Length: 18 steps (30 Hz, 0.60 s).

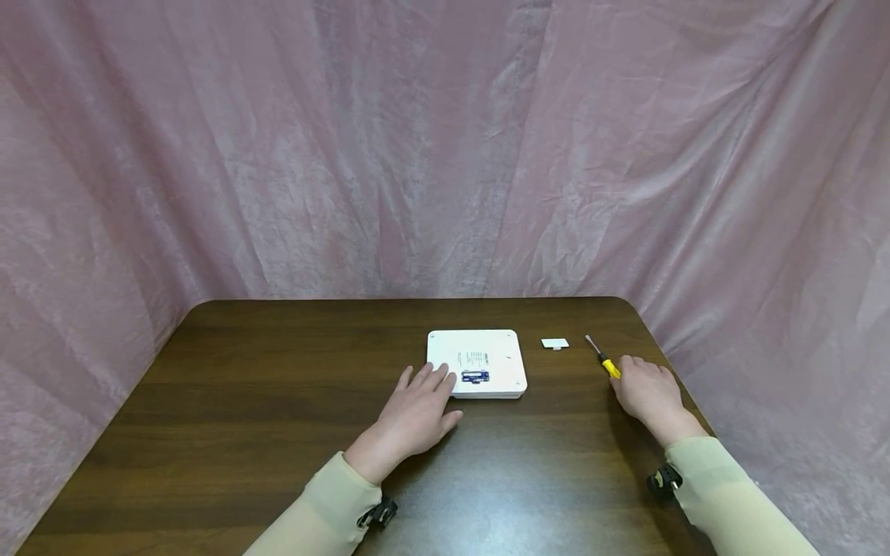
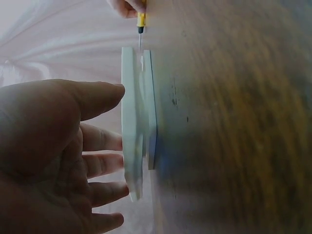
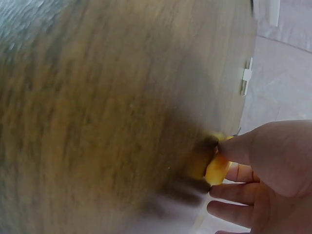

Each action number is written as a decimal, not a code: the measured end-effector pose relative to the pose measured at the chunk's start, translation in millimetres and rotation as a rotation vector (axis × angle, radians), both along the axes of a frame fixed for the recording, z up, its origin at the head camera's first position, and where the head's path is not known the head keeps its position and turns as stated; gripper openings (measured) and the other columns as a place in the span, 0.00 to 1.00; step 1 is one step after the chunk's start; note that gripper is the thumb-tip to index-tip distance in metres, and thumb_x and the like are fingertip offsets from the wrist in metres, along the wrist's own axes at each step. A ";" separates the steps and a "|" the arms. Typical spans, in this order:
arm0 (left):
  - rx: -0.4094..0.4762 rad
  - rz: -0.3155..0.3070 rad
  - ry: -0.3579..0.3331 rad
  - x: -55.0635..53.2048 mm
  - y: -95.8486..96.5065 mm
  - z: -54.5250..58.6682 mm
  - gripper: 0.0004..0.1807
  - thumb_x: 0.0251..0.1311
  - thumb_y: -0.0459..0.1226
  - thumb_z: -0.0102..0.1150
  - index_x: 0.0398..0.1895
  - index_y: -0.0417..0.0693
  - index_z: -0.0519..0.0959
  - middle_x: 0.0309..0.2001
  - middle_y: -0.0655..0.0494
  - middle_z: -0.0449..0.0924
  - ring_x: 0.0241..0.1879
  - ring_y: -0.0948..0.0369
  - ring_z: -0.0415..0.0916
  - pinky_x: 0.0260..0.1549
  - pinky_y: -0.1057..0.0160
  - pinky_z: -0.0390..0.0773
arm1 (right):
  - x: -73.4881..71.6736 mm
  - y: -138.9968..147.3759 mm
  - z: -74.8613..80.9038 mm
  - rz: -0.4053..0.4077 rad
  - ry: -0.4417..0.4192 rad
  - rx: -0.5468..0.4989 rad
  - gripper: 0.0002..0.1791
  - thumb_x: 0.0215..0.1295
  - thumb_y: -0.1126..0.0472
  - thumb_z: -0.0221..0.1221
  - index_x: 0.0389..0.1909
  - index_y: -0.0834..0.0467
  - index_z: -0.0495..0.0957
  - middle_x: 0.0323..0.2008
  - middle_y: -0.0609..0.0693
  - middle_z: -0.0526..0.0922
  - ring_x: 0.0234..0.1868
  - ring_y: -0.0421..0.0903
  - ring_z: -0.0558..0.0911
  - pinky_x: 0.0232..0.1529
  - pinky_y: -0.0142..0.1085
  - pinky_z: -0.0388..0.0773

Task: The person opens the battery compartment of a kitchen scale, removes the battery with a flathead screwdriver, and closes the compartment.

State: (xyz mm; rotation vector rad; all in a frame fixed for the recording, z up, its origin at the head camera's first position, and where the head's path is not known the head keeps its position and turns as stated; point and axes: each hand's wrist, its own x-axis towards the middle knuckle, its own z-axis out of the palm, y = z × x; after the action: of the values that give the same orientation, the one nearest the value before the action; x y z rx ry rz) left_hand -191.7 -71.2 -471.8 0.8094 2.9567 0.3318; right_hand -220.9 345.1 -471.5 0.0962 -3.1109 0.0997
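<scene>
Our right hand (image 1: 648, 391) pinches the yellow screwdriver (image 1: 609, 367); our left hand (image 1: 415, 415), spread and holding nothing, touches the white device (image 1: 501, 347) on the bench (image 1: 278, 386).

The worktop (image 1: 243, 401) is dark brown with streaked wood grain, its two far corners rounded off. A pale sheen lies on the near part of the worktop, right of its middle. Behind the worktop hangs a pink curtain (image 1: 348, 154) of crushed, velvety cloth, which also runs down past the worktop's left and right sides. Its folds drop unevenly, and slanting creases cross the cloth above the worktop's far right corner.
</scene>
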 end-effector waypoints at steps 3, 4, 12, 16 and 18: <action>-0.006 0.000 -0.003 0.0 0.8 -0.7 0.37 0.83 0.54 0.60 0.84 0.43 0.69 0.85 0.43 0.61 0.85 0.42 0.55 0.81 0.35 0.52 | 0.7 1.1 0.7 -0.002 0.011 0.004 0.14 0.77 0.62 0.65 0.43 0.70 0.76 0.38 0.65 0.83 0.43 0.69 0.84 0.49 0.63 0.78; -0.004 -0.001 0.000 0.2 1.0 -0.7 0.37 0.82 0.54 0.60 0.84 0.43 0.69 0.85 0.43 0.62 0.85 0.42 0.55 0.81 0.35 0.53 | 1.2 1.2 0.8 -0.002 0.018 0.004 0.13 0.76 0.63 0.65 0.42 0.70 0.76 0.38 0.64 0.83 0.43 0.69 0.84 0.49 0.63 0.78; -0.003 0.002 0.000 0.0 1.5 -0.6 0.38 0.82 0.54 0.61 0.84 0.43 0.69 0.85 0.43 0.62 0.85 0.42 0.55 0.81 0.35 0.53 | 2.6 0.9 2.0 -0.005 0.080 0.003 0.11 0.76 0.64 0.64 0.38 0.69 0.75 0.35 0.64 0.82 0.38 0.68 0.83 0.44 0.63 0.79; 0.000 0.006 -0.002 0.2 1.9 -0.7 0.37 0.82 0.54 0.60 0.84 0.43 0.69 0.85 0.43 0.61 0.85 0.42 0.55 0.81 0.35 0.53 | 3.2 3.3 1.9 -0.003 0.154 -0.012 0.12 0.74 0.64 0.64 0.35 0.68 0.74 0.31 0.63 0.80 0.34 0.68 0.82 0.38 0.64 0.80; -0.004 0.006 -0.001 0.6 1.9 -0.7 0.37 0.83 0.54 0.60 0.84 0.43 0.69 0.85 0.43 0.61 0.85 0.42 0.55 0.81 0.35 0.53 | 4.8 3.9 2.9 -0.002 0.192 -0.025 0.12 0.73 0.65 0.65 0.34 0.68 0.74 0.30 0.63 0.80 0.32 0.69 0.82 0.35 0.65 0.80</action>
State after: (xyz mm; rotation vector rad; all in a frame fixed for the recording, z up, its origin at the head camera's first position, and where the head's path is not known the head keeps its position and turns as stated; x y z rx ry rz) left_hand -191.2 -69.3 -472.5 0.8001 2.9582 0.3271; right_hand -216.1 349.0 -468.7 0.0955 -2.9171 0.1218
